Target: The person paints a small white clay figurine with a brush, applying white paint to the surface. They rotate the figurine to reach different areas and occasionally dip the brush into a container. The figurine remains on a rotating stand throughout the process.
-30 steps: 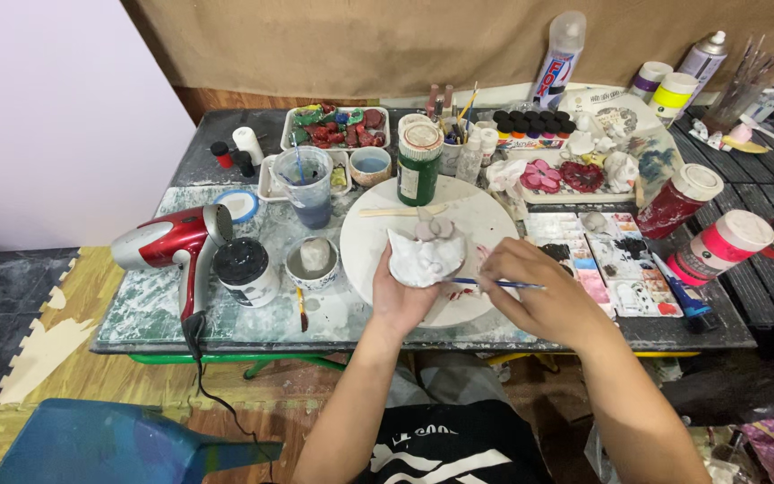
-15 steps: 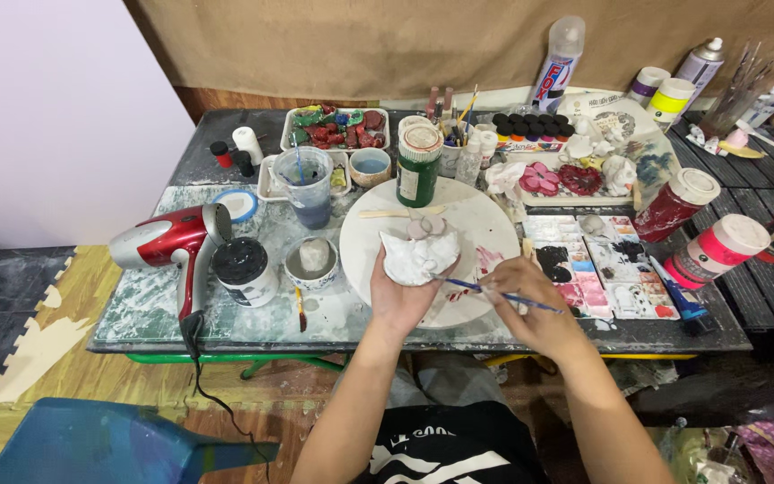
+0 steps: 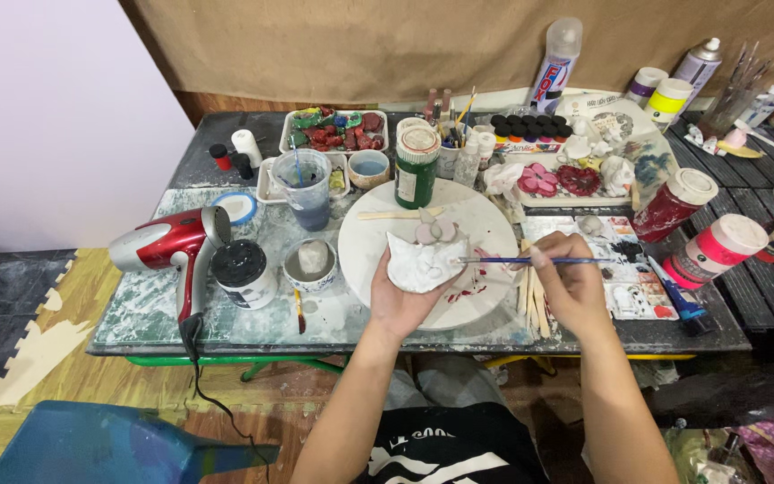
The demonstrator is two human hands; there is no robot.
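My left hand (image 3: 402,301) holds a small white clay piece (image 3: 425,261) with pale pink bumps on top, just above a round white board (image 3: 387,229). My right hand (image 3: 569,285) grips a thin blue-handled paintbrush (image 3: 539,261) held level, its tip touching the right side of the clay piece. Red paint smears mark the board near the piece.
A red hair dryer (image 3: 161,244) lies at the left beside a black-lidded jar (image 3: 244,272) and a small cup (image 3: 313,263). A water cup (image 3: 302,187), a green bottle (image 3: 417,167), a paint palette (image 3: 624,269), red paint jars (image 3: 674,203) and spray cans (image 3: 555,63) crowd the table.
My right hand has drawn back to the right and lifted, and the brush now lies level against the clay piece. My left hand still holds the piece.
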